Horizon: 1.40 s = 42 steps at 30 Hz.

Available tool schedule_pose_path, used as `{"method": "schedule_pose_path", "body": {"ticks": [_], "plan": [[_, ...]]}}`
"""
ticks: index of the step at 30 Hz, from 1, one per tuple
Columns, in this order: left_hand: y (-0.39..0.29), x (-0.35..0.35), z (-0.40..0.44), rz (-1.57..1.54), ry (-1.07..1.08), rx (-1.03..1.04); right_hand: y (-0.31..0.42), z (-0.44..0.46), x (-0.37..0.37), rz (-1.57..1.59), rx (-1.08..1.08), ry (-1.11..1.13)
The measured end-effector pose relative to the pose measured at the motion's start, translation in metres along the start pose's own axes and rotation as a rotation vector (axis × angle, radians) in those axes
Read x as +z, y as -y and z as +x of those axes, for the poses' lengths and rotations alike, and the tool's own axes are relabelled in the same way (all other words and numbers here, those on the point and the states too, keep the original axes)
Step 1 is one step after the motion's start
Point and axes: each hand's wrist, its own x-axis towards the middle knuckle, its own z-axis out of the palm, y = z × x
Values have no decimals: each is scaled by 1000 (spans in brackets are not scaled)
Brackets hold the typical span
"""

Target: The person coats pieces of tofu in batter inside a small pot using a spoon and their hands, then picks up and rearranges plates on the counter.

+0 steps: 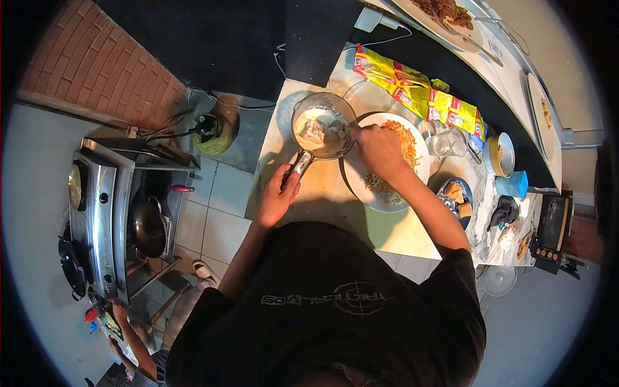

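1. Our left hand (278, 195) clasps the handle of the saucepan (332, 103), apparently to steady it; whether its base touches the worktop (316, 201) we cannot tell.
2. Inside it, we see a pale creamy mixture (314, 132), its lumps indistinct.
3. Our right hand (380, 151) curls by the rim, its fingers hiding anything they grasp.
4. Beneath that wrist, the white plate (422, 173) sits close, perhaps for easy reach, its shredded food (407, 145) partly covered.

Looks like a kitchen — judging by the stove (103, 238) at left, gas bottle (224, 142) beyond it, and pan (322, 101) and plate (390, 205) of food farther right.
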Motion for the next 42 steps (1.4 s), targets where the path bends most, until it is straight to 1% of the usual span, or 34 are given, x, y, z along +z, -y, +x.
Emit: {"method": "schedule_pose_path", "body": {"ticks": [1, 3, 4, 6, 7, 9, 10, 12, 14, 16, 17, 19, 20, 22, 23, 24, 26, 30, 32, 33, 35, 36, 38, 39, 42], "plan": [[0, 0, 0, -2, -1, -2, 0, 0, -3, 0, -2, 3], [-1, 0, -2, 65, -11, -22, 2, -2, -7, 268, 48, 1], [-1, 0, -2, 65, -9, -24, 1, -4, -3, 269, 51, 2], [0, 1, -3, 89, -28, 15, -2, -7, 7, 488, 56, -54], [0, 0, -3, 90, -29, 14, -5, -7, 6, 489, 55, -53], [1, 0, -3, 90, -32, 0, -10, -10, 0, 726, 153, 89], [1, -1, -2, 92, -30, 0, -16, -11, 8, 728, 155, 88], [2, -6, -1, 77, -2, -45, -28, -14, 31, 987, 269, -4], [4, -8, 0, 56, 10, -40, -37, -19, 38, 1009, 262, -40], [4, -8, 0, 35, 26, -36, -38, -23, 32, 1138, 309, -51], [2, -8, 0, 38, 28, -34, -36, -23, 32, 1139, 312, -53], [1, -8, 1, 45, 34, -30, -26, -21, 32, 1108, 255, -206], [2, -8, 1, 27, 31, -30, -20, -21, 27, 1109, 257, -209], [1, -7, 1, 10, 25, -29, -7, -21, 10, 842, 227, -137], [-1, -7, 0, 24, 17, -31, -3, -20, 15, 743, 164, -284], [-2, -7, 0, 38, 7, -34, -2, -21, 15, 744, 161, -285], [1, -8, 0, 33, 3, -32, -2, -21, 14, 578, 203, -359], [1, -7, -2, 41, 22, -24, 1, -25, 9, 577, 268, -366], [2, -7, -2, 37, 29, -24, 3, -24, 13, 741, 275, -272], [2, -8, -2, 32, 29, -24, 3, -23, 18, 740, 275, -275], [-1, -8, -2, 33, 28, -27, 1, -22, 35, 885, 310, -212], [-2, -8, -2, 33, 26, -32, -3, -21, 46, 886, 306, -212], [-1, -9, -2, 36, 21, -31, -14, -20, 62, 902, 349, -367], [0, -9, -2, 39, 24, -31, -11, -23, 43, 867, 427, -287], [4, -8, -2, 18, 32, -22, -8, -24, 35, 953, 372, -316]]}}
